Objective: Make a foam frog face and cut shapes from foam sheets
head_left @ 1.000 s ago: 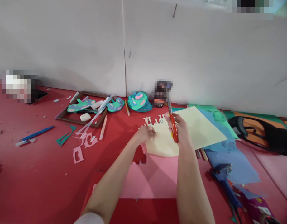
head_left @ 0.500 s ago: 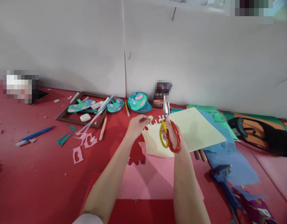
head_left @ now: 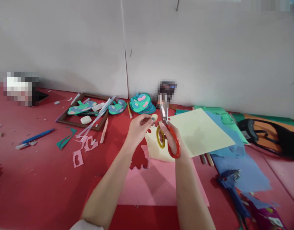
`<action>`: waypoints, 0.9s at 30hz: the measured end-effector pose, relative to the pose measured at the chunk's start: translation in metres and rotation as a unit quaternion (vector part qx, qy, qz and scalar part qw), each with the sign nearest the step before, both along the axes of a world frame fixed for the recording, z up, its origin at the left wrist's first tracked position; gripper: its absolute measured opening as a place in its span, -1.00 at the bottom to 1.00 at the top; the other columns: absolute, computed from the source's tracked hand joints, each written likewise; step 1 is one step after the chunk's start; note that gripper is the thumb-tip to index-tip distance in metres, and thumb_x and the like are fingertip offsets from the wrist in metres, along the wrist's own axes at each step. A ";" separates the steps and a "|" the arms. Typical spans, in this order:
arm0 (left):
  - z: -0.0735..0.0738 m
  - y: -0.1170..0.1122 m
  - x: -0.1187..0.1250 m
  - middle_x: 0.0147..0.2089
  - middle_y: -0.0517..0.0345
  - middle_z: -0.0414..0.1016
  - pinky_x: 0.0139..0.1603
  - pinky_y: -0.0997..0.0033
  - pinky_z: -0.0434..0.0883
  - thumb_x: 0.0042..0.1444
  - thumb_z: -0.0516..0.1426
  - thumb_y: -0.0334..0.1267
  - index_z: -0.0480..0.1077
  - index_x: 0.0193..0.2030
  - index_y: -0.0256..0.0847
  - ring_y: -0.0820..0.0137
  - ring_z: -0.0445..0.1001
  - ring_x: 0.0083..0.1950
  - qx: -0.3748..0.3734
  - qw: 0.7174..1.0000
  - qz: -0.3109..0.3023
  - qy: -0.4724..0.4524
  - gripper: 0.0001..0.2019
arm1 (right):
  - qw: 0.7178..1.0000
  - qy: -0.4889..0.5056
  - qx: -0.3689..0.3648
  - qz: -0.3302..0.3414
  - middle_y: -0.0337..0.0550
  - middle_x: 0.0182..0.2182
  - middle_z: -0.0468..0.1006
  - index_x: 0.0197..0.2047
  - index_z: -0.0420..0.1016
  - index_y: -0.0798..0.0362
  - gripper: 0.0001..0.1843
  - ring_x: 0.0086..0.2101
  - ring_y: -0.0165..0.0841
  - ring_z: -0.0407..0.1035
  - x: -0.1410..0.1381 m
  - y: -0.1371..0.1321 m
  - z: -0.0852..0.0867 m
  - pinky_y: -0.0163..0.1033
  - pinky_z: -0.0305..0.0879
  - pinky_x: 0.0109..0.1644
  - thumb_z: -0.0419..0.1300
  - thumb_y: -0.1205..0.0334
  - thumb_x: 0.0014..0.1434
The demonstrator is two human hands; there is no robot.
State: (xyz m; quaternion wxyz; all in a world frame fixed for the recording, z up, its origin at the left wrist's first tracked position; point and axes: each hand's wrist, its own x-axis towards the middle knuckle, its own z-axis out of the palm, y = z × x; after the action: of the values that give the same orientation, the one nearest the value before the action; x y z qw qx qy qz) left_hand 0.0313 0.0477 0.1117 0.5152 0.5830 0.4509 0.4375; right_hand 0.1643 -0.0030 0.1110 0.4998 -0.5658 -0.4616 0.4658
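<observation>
Between thumb and fingers my left hand [head_left: 137, 130] pinches a small pale yellow cut-out [head_left: 155, 118]. My right hand [head_left: 175, 133] grips scissors [head_left: 176, 150] with one red and one yellow handle loop; their blades point up and stand slightly apart, just right of the cut-out. Under both hands lies a pale yellow sheet [head_left: 158, 151] with a ragged, notched upper edge. A larger pale yellow sheet [head_left: 204, 134] is to its right. Beneath them a pink sheet [head_left: 151, 188], also notched, covers the red table [head_left: 41, 191].
A brown frame [head_left: 96, 127] holds an eraser [head_left: 86, 119] and strips. Teal spotted cut-outs [head_left: 141, 103] lie at the back, before a white wall [head_left: 77, 44]. On the right are blue sheets [head_left: 252, 175], a blue glue gun [head_left: 233, 188] and a black strapped object [head_left: 288, 137].
The scissors have shifted left toward the cut-out, and their blades have parted. My left hand still holds the cut-out. The whole view has tilted slightly.
</observation>
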 end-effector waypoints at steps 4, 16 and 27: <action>0.001 0.000 -0.001 -0.33 0.14 0.52 -0.26 0.49 0.39 0.05 0.11 -0.19 0.44 -0.26 -0.24 0.41 0.48 -0.27 0.003 1.000 -0.022 0.001 -0.81 | 0.994 0.085 0.014 -0.071 -0.38 -0.63 0.25 -0.28 0.35 0.03 -0.72 -0.63 -0.50 0.17 -0.004 0.005 -0.006 -0.35 0.18 -0.57 0.22 0.01 0.03; 0.001 -0.002 -0.003 -0.31 0.11 0.55 -0.23 0.40 0.43 0.06 0.13 -0.17 0.42 -0.26 -0.21 0.33 0.53 -0.24 -0.029 0.996 -0.071 -0.034 -0.82 | 0.985 0.152 0.017 -0.080 -0.29 -0.50 0.44 -0.22 0.46 0.03 -0.69 -0.51 -0.42 0.38 -0.001 0.009 -0.010 -0.31 0.37 -0.52 0.26 0.04 -0.01; 0.008 -0.001 -0.014 -0.32 0.09 0.56 -0.19 0.36 0.44 0.06 0.13 -0.18 0.41 -0.27 -0.23 0.31 0.55 -0.22 -0.031 0.995 -0.089 -0.030 -0.83 | 0.989 0.123 0.041 -0.067 -0.19 -0.30 0.52 -0.01 0.41 -0.01 -0.53 -0.27 -0.29 0.42 0.014 0.007 -0.015 -0.18 0.47 -0.33 0.28 0.12 -0.02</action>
State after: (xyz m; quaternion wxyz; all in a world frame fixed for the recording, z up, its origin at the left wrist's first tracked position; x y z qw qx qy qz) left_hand 0.0172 0.0466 0.1197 0.5829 0.5912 0.3948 0.3936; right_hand 0.1778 0.0045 0.0965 0.6059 -0.5126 -0.3763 0.4780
